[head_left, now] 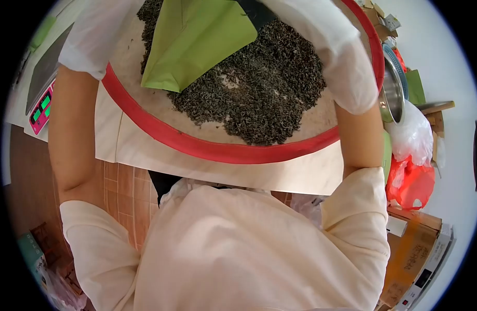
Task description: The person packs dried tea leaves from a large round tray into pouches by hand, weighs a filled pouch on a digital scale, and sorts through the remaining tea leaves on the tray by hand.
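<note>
A round tray with a red rim [217, 150] lies on the pale table and bears a spread of dark, curled dried leaves [264, 88]. Over the leaves at the upper left is a green bag [202, 39], its edges slanting. Both forearms wear loose white sleeve covers and reach past the top edge of the view, the left one beside the bag and the right one over the tray's right side. My left hand and my right hand are outside the frame, so what they hold or touch does not show.
A pink scale [41, 108] with lit green displays stands at the left. Along the right are a metal bowl [392, 90], a white plastic bag [412, 129], a red bag [410, 182] and a cardboard box [410, 254]. Below the table, brown floor tiles show.
</note>
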`<state>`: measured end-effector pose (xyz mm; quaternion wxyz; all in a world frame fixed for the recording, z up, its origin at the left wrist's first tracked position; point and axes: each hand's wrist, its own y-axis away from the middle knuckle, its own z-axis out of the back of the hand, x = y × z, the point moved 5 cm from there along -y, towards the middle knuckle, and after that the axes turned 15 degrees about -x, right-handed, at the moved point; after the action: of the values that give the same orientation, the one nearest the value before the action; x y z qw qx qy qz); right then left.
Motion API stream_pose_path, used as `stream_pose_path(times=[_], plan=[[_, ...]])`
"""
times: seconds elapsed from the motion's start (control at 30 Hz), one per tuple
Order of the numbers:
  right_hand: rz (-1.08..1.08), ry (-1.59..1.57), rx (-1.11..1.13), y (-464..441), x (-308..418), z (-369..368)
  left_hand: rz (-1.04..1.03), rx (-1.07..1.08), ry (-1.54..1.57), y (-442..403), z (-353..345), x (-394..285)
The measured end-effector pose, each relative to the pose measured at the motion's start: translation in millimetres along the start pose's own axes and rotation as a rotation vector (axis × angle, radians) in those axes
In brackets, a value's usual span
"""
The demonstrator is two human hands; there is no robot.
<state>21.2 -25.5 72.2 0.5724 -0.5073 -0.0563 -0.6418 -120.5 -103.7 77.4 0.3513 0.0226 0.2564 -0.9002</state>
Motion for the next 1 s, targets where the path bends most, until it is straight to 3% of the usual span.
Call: stream_pose_path(times=[0.17,0.23,0.3,0.37,0.43,0.47,0.5,0.53,0.6,0.63,0.67,0.73,0.77,0.8,0.87,0.9,0.97,1.0], plan=[[0.321,0.201,-0.155,19,-20,50,-0.068,-0.047,-0.067,20,12,-7],[-0.104,0.394,-0.21,51,-87,68,-0.088,-0.066,-0.109,23,17,-5],[-0.098,0.684,-0.085,103,-155,66,-0.064,-0.086,-0.107,22,15,2],[-0.49,0.954,0.265,160,-204,64,-0.036,-0.177,-0.093,25,14,7],[-0.664,0.962,0.255,187,-201,49,-0.025,-0.246,-0.097,20,17,21],[-0.799,0.97,0.308,186,-200,40,0.121,-0.149,0.065,6,10,42],[-0.823,0.84,0.237,186,-200,24,0.265,-0.051,0.23,-2,5,55],[-0.846,0.712,0.165,187,-201,9,0.262,-0.049,0.226,-2,14,52],[-0.557,0.557,0.062,177,-202,-23,0.365,0.022,0.354,7,23,48],[-0.821,0.269,0.089,165,-188,-32,0.401,0.045,0.395,12,23,47],[-0.816,0.264,0.096,154,-176,-35,0.39,0.015,0.399,14,26,51],[-0.954,-0.169,-0.161,141,-161,-37,0.361,-0.063,0.373,17,29,55],[-0.862,0.061,-0.071,137,-161,-24,0.347,-0.096,0.362,17,31,58],[-0.487,0.431,-0.056,137,-163,-11,0.337,-0.125,0.351,18,32,60],[-0.489,0.696,0.222,161,-190,1,0.325,-0.17,0.339,18,34,64],[-0.485,0.7,0.226,167,-184,4,0.323,-0.189,0.336,21,34,62],[-0.565,0.739,0.451,193,-173,1,0.32,-0.212,0.326,19,33,65],[-0.531,0.721,0.434,197,-171,-4,0.322,-0.216,0.32,19,31,65]])
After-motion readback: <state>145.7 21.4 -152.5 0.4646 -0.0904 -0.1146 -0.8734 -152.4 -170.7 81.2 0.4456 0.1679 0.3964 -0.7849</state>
